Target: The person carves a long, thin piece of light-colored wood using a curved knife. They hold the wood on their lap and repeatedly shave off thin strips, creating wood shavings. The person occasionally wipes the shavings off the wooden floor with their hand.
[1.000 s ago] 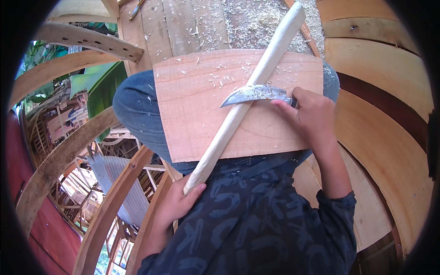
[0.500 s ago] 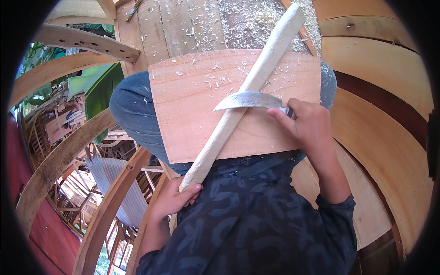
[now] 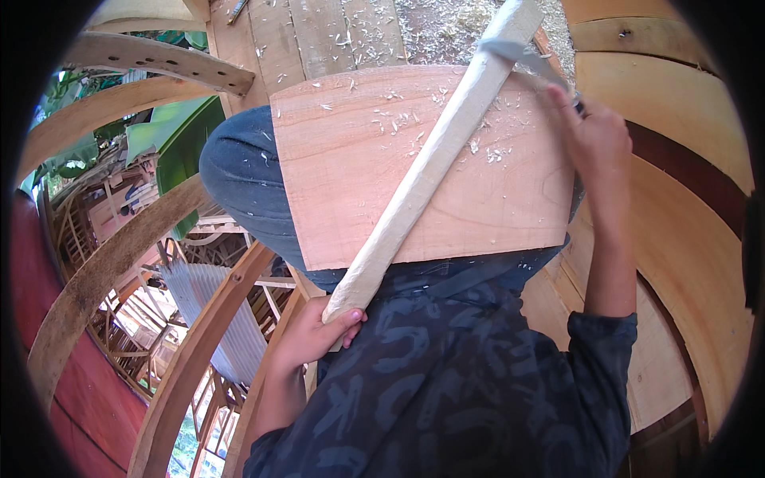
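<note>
While the pale wooden stick [image 3: 430, 163] slants across a board [image 3: 486, 191] on the lap [image 3: 241, 163], a motion-blurred curved knife [image 3: 508, 52] crosses its far end. Surroundings: plank floor [image 3: 271, 49] with wood shavings [image 3: 445, 33], curved timbers [image 3: 111, 251] both sides. Left hand [image 3: 313, 334] closed round the near end; right hand [image 3: 595, 142], held well forward, closed on the knife's handle [image 3: 579, 105].

Can only make out some big, brushy blue-grey letter shapes [image 3: 394, 344] scattered over the dark shirt [image 3: 470, 382], kinda tilted every which way, and honestly can't get any actual word or number out of them.
</note>
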Action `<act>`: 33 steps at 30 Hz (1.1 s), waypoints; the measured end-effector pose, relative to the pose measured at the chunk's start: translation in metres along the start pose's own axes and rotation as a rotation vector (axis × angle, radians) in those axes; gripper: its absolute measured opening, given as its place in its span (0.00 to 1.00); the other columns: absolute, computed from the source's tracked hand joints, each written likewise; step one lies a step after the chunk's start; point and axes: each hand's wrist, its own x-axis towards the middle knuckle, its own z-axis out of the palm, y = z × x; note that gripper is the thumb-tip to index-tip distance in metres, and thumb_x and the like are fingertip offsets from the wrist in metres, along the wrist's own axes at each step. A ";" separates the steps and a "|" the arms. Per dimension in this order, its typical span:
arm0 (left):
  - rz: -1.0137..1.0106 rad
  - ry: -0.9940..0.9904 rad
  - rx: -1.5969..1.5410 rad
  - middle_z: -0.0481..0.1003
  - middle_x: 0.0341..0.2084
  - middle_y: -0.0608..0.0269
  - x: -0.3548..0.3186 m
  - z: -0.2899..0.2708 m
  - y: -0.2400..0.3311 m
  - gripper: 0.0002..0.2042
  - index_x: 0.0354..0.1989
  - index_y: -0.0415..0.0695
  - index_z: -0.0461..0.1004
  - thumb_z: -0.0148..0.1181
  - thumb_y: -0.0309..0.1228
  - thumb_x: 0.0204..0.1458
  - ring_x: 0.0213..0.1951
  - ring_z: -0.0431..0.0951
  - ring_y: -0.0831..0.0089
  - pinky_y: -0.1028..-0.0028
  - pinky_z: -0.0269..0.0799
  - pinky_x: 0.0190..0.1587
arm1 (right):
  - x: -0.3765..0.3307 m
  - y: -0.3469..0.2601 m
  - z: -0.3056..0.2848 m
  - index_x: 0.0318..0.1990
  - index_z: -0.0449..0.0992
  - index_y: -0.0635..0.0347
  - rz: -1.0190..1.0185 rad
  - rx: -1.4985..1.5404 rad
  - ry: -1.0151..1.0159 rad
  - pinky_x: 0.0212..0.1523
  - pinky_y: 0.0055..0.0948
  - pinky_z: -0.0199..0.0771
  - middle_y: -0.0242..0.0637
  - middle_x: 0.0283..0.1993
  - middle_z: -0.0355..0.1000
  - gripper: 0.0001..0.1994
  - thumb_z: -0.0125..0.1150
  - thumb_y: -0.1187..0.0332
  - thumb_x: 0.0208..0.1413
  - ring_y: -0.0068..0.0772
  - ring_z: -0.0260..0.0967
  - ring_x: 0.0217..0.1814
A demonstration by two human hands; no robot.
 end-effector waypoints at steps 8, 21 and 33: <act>0.003 -0.059 0.041 0.72 0.21 0.65 0.012 -0.002 0.008 0.13 0.36 0.35 0.73 0.57 0.36 0.60 0.22 0.72 0.78 0.76 0.70 0.27 | -0.046 -0.014 -0.023 0.17 0.75 0.60 -0.317 0.066 -0.132 0.21 0.37 0.69 0.41 0.14 0.68 0.32 0.56 0.36 0.52 0.44 0.71 0.18; -0.008 -0.023 0.023 0.73 0.21 0.63 0.006 -0.001 0.004 0.13 0.35 0.35 0.73 0.56 0.35 0.59 0.23 0.73 0.77 0.76 0.70 0.28 | 0.024 0.059 -0.017 0.23 0.77 0.65 0.162 -0.059 -0.124 0.25 0.39 0.71 0.47 0.17 0.70 0.38 0.48 0.31 0.55 0.46 0.73 0.24; -0.027 -0.157 -0.110 0.73 0.21 0.64 0.020 0.001 0.024 0.14 0.38 0.36 0.74 0.55 0.37 0.60 0.23 0.74 0.77 0.77 0.69 0.28 | -0.056 -0.018 -0.016 0.26 0.74 0.65 -0.286 0.267 -0.315 0.29 0.43 0.73 0.49 0.22 0.73 0.12 0.66 0.65 0.48 0.51 0.74 0.26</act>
